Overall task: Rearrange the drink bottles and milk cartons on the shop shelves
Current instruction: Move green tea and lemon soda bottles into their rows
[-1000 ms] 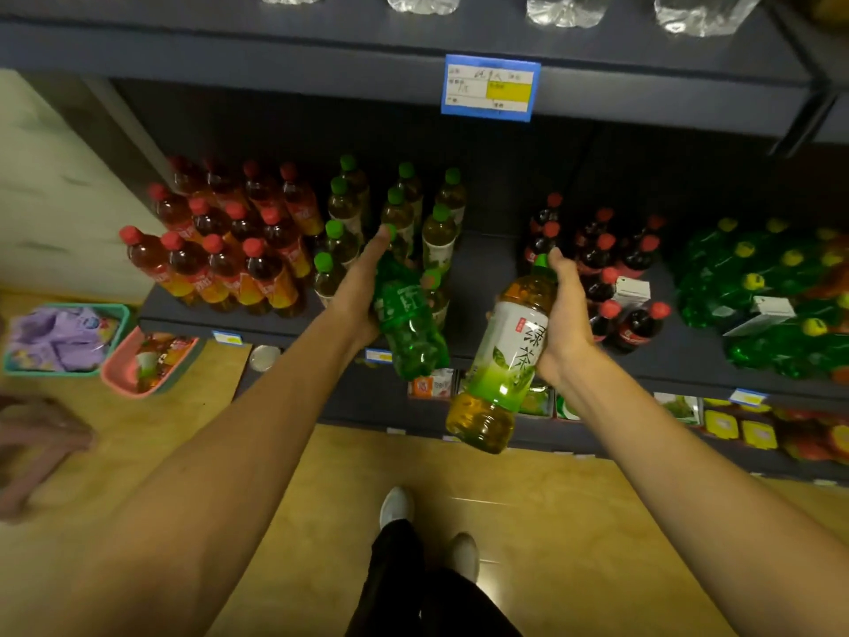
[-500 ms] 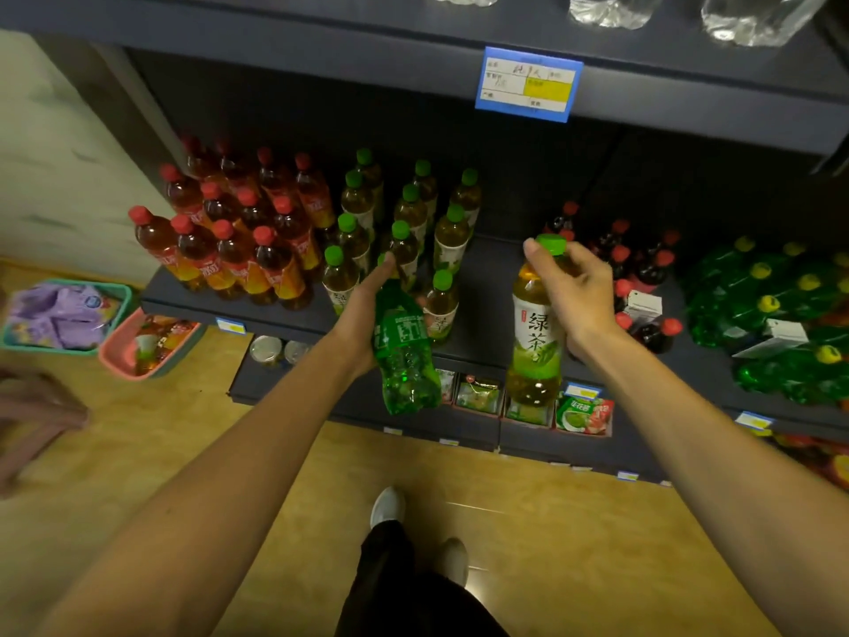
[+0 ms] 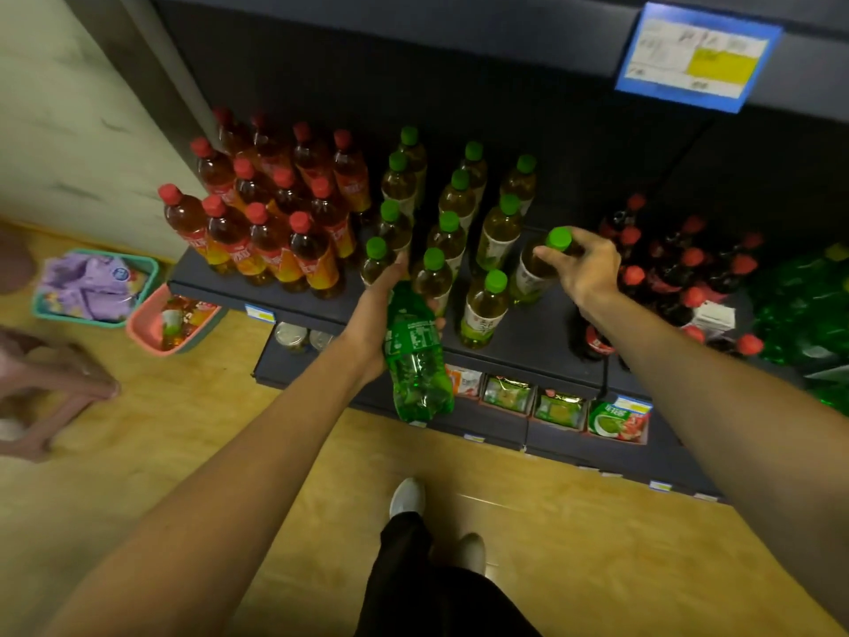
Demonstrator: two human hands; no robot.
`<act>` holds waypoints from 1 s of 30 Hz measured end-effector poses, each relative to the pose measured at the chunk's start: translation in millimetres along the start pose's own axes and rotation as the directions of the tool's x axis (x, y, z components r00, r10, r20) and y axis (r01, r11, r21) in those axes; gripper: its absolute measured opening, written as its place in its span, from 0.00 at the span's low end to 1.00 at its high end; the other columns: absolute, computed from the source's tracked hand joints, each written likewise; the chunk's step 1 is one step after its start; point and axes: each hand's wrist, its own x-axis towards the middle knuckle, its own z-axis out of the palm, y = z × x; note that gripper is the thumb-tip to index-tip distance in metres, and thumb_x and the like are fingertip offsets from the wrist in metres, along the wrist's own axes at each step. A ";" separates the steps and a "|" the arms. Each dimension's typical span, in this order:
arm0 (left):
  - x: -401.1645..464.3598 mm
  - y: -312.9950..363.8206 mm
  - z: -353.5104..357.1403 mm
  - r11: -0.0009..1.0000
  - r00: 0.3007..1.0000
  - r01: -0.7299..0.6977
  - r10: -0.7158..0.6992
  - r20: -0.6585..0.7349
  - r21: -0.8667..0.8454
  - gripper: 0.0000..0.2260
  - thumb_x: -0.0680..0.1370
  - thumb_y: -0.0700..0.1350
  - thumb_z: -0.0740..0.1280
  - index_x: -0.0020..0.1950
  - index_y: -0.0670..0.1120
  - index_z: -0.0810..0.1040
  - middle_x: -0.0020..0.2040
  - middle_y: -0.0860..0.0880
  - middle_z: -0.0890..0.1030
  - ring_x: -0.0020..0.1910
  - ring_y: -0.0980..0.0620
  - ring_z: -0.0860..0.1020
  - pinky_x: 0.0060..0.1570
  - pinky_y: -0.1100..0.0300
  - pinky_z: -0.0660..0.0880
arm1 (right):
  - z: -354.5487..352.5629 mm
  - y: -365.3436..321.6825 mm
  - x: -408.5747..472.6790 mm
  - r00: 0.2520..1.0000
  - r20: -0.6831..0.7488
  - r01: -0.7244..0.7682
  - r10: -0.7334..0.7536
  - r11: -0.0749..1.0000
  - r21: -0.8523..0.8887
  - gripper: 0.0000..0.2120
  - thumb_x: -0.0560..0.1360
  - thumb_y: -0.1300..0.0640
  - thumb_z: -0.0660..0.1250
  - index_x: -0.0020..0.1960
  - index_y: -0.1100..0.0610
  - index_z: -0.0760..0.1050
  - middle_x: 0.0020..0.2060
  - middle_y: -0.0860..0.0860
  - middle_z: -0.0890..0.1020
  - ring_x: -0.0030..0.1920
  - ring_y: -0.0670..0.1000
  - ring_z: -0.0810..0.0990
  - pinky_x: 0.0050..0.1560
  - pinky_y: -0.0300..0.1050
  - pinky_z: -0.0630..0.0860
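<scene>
Two hands are busy at the dark shelf [image 3: 528, 335]: the right hand's [image 3: 585, 273] fingers [image 3: 549, 258] pinch the green cap of a green tea bottle [image 3: 535, 271] standing upright on the shelf, just right of the other green-capped tea bottles [image 3: 452, 223]. The left hand [image 3: 383, 314] wraps around the neck end of a green soda bottle [image 3: 416, 360], which hangs base-down in front of the shelf edge. Red-capped tea bottles [image 3: 271, 213] crowd the left end, dark cola bottles [image 3: 675, 268] the right.
</scene>
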 end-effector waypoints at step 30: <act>41.1 17.9 33.2 0.990 0.991 0.115 -0.120 0.064 0.083 0.17 0.76 0.60 0.66 0.44 0.45 0.73 0.37 0.44 0.77 0.36 0.43 0.77 0.44 0.51 0.75 | 24.2 5.5 0.5 0.990 0.019 -0.141 0.143 0.988 -0.066 0.24 0.75 0.49 0.73 0.67 0.58 0.74 0.60 0.56 0.81 0.62 0.54 0.78 0.62 0.47 0.73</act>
